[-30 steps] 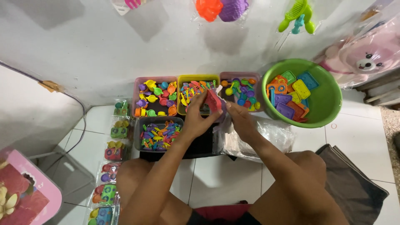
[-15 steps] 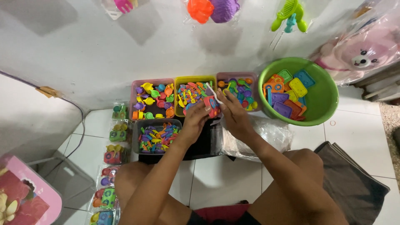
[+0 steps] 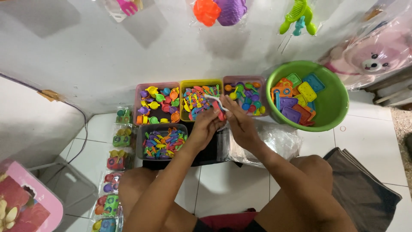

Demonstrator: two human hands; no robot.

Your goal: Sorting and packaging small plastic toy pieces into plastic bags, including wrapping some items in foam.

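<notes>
Both hands (image 3: 223,122) have drawn nearer, red toy (image 3: 220,112) pinched between them.

Bright even light, soft shadows (edges warped)

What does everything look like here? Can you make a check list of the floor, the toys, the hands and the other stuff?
Surface: white tiled floor, bare beside the bowl.
Job's things: small red toy piece held over the yellow tray of tiny toys.
Clutter: pink tray, dark tray, green bowl of flat toys, clear plastic bags, packed toy sets in a row.
Grippers: left hand and right hand both pinch the piece.
Cables: thin wire down the wall.
Surroundings: bagged toys hanging on the wall, pink stool.
</notes>
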